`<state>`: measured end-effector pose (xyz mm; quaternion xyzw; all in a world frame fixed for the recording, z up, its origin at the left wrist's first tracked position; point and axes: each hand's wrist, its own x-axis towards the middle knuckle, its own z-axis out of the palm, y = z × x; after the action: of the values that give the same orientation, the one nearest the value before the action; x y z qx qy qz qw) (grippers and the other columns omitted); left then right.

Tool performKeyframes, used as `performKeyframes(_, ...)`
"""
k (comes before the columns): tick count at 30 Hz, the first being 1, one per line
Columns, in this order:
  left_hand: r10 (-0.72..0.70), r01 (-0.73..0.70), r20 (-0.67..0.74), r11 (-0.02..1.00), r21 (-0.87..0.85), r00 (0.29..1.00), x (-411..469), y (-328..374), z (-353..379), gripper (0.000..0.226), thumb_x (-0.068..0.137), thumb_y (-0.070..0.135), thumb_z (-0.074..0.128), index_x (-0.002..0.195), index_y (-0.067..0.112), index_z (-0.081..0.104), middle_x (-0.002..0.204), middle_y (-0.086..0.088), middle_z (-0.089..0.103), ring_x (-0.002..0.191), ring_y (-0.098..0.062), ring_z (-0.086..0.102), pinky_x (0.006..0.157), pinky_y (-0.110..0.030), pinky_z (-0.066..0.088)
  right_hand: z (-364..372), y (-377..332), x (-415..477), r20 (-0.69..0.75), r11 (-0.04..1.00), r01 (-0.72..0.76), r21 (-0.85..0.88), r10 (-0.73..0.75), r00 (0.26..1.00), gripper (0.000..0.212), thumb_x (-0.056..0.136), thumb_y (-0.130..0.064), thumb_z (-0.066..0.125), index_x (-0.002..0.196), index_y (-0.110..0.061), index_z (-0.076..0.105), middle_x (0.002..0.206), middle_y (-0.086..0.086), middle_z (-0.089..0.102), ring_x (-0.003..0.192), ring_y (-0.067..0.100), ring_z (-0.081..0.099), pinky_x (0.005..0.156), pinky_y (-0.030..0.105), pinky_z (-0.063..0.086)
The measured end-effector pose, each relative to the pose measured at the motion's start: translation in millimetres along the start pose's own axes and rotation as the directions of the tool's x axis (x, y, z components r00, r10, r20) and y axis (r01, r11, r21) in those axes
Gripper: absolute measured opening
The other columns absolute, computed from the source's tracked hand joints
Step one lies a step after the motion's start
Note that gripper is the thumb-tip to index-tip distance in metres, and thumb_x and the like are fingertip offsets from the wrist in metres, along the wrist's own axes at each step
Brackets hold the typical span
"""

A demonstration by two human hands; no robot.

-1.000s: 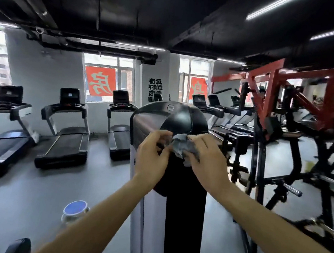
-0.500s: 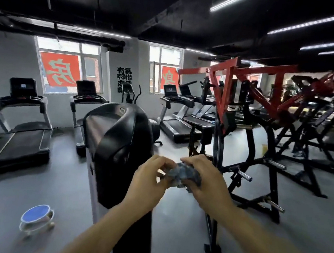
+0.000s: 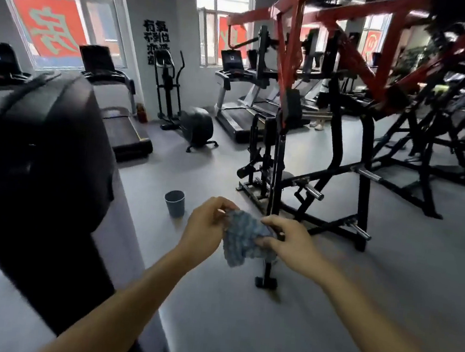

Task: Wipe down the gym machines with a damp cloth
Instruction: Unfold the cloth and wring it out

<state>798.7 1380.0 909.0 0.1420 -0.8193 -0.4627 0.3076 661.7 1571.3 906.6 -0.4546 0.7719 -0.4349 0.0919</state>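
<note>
A crumpled blue-grey cloth [image 3: 242, 240] hangs between both hands in mid-air, in front of me. My left hand [image 3: 206, 230] pinches its upper left edge. My right hand [image 3: 293, 244] pinches its right side with thumb and fingers. A big black rounded machine housing [image 3: 42, 157] stands close at my left, apart from the cloth. A black-and-red plate-loaded machine [image 3: 336, 146] stands just beyond the hands.
A grey-blue cup [image 3: 174, 203] stands on the grey floor beyond my left hand. Treadmills [image 3: 122, 125] line the window wall, with an elliptical [image 3: 168, 90] between them. More red-and-black frames [image 3: 442, 111] fill the right side. Open floor lies under my forearms.
The view has swung right and down: the black machine slid to the left edge, and the cup came into sight. Both hands kept the cloth, which now hangs more opened out.
</note>
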Motion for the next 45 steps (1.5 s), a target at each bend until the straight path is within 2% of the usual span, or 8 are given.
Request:
performKeyframes(5, -0.057, 0.058, 0.029, 0.998, -0.017, 0.998, 31, -33, 45, 0.037, 0.103, -0.01, 0.052, 0.097, 0.023, 0.068, 0.105, -0.005, 0.072, 0.096, -0.02, 0.068, 0.08, -0.036, 0.063, 1, 72, 32, -0.008, 0.99, -0.109, 0.087, 0.11, 0.994, 0.013, 0.096, -0.021, 0.078, 0.096, -0.034, 0.078, 0.091, -0.019, 0.072, 0.089, -0.005, 0.066, 0.071, 0.008, 0.044)
performKeyframes(9, -0.102, 0.103, 0.036, 0.995, -0.011, 0.994, 68, -71, 71, 0.035, 0.108, 0.005, 0.055, 0.094, 0.035, 0.064, 0.101, 0.004, 0.072, 0.096, -0.019, 0.068, 0.083, -0.041, 0.062, 16, 119, 76, 0.004, 0.987, -0.126, 0.098, 0.127, 0.992, 0.032, 0.098, -0.02, 0.073, 0.078, -0.044, 0.071, 0.089, -0.011, 0.068, 0.086, 0.0, 0.064, 0.075, 0.017, 0.043)
performKeyframes(13, -0.099, 0.099, 0.038, 0.995, 0.007, 0.994, 119, -116, 86, 0.024, 0.107, 0.005, 0.055, 0.099, 0.026, 0.064, 0.096, 0.009, 0.072, 0.093, -0.017, 0.068, 0.082, -0.04, 0.059, 25, 154, 142, 0.037, 0.982, -0.123, 0.14, 0.119, 0.992, 0.013, 0.096, -0.022, 0.074, 0.1, -0.033, 0.079, 0.108, -0.013, 0.074, 0.105, 0.008, 0.07, 0.095, 0.035, 0.056)
performKeyframes(23, -0.204, 0.204, -0.005, 0.979, -0.004, 0.979, 295, -230, 48, 0.007, 0.101, 0.018, 0.071, 0.102, 0.025, 0.072, 0.093, 0.007, 0.075, 0.087, -0.016, 0.072, 0.076, -0.04, 0.061, 49, 194, 369, 0.125, 0.993, -0.114, 0.03, 0.109, 0.986, 0.014, 0.103, -0.017, 0.068, 0.103, -0.025, 0.079, 0.089, -0.022, 0.076, 0.087, -0.005, 0.069, 0.077, 0.02, 0.051)
performKeyframes(26, -0.276, 0.278, 0.063, 0.96, -0.027, 0.959, 342, -260, 29, 0.023, 0.086, 0.027, 0.084, 0.106, 0.025, 0.073, 0.091, -0.002, 0.074, 0.084, -0.025, 0.073, 0.073, -0.043, 0.063, 64, 202, 428, 0.134, 0.995, -0.097, 0.031, 0.092, 0.987, 0.022, 0.103, -0.014, 0.066, 0.099, -0.032, 0.076, 0.096, -0.017, 0.077, 0.095, -0.001, 0.07, 0.086, 0.027, 0.055)
performKeyframes(31, -0.318, 0.317, 0.026, 0.947, 0.048, 0.948, 413, -334, -1, 0.011, 0.094, 0.018, 0.082, 0.101, 0.018, 0.073, 0.084, 0.01, 0.068, 0.075, 0.002, 0.06, 0.072, -0.014, 0.046, 109, 229, 538, 0.252, 0.997, -0.056, 0.054, 0.041, 0.967, 0.015, 0.106, -0.02, 0.064, 0.109, -0.027, 0.077, 0.102, -0.018, 0.077, 0.101, -0.002, 0.069, 0.094, 0.029, 0.055)
performKeyframes(39, -0.497, 0.507, -0.1, 0.854, 0.118, 0.862, 551, -470, -49, 0.047, 0.094, 0.034, 0.082, 0.067, 0.018, 0.047, 0.055, 0.012, 0.037, 0.055, -0.004, 0.036, 0.055, -0.023, 0.03, 230, 269, 736, 0.549, 0.993, 0.105, 0.06, -0.12, 0.827, 0.044, 0.085, -0.046, 0.086, 0.125, -0.037, 0.07, 0.114, -0.021, 0.066, 0.112, 0.0, 0.06, 0.095, 0.016, 0.048)
performKeyframes(45, -0.619, 0.624, -0.082, 0.767, 0.149, 0.781, 647, -559, -140, 0.06, 0.07, 0.058, 0.092, 0.085, 0.007, 0.064, 0.068, 0.007, 0.051, 0.064, -0.008, 0.045, 0.061, -0.029, 0.035, 328, 278, 900, 0.596, 0.99, 0.085, 0.113, -0.136, 0.791, 0.013, 0.095, -0.01, 0.07, 0.097, -0.021, 0.077, 0.089, -0.012, 0.077, 0.088, 0.005, 0.072, 0.088, 0.037, 0.058)
